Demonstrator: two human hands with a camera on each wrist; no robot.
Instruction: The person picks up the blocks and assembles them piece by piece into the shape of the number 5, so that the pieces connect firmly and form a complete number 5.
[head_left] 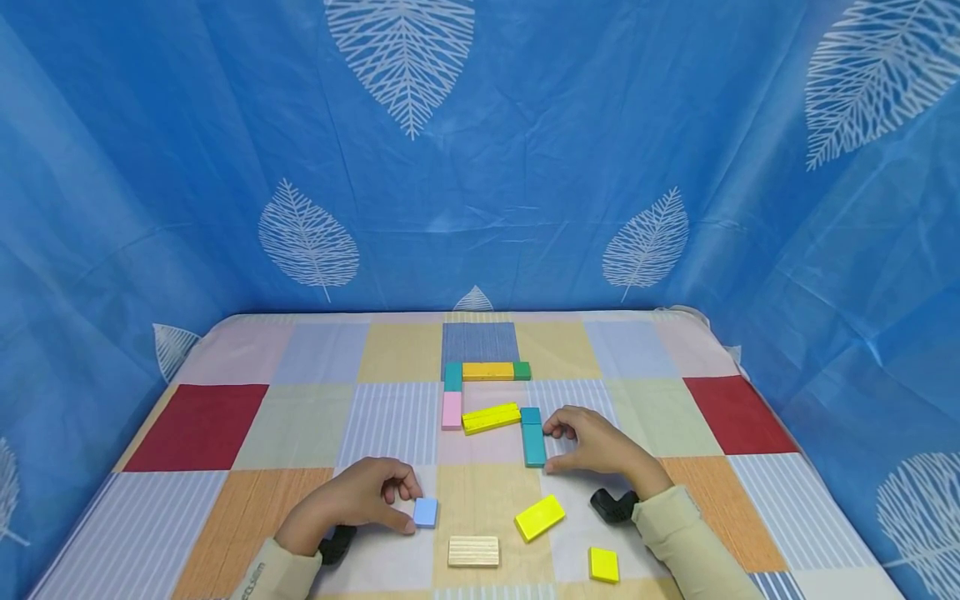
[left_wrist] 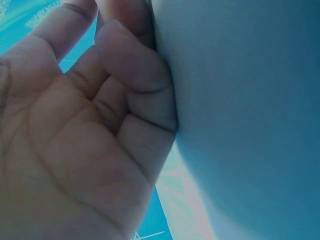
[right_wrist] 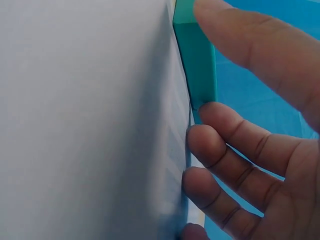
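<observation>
My left hand (head_left: pixel 367 493) holds a small light-blue square block (head_left: pixel 425 512) at its left end, with thumb and index finger at its corners. Its curled fingers rest against the cloth in the left wrist view. Beside a teal rectangular block (head_left: pixel 533 446) is my right hand (head_left: pixel 596 442), fingers loosely bent along the right side. In the right wrist view, the thumb and index fingertip lie at two ends of that teal block (right_wrist: pixel 197 60). A smaller teal-blue block (head_left: pixel 530 415) adjoins its far end, next to a slanted pair of thin yellow strips (head_left: pixel 491 418).
An orange-yellow block (head_left: pixel 487 372) lies between a green block (head_left: pixel 521 371) and a teal block (head_left: pixel 453 377), with a pink block (head_left: pixel 452 411) below. Nearer lie a yellow rectangle (head_left: pixel 540 518), a yellow square (head_left: pixel 603 565) and a ridged wooden block (head_left: pixel 473 552).
</observation>
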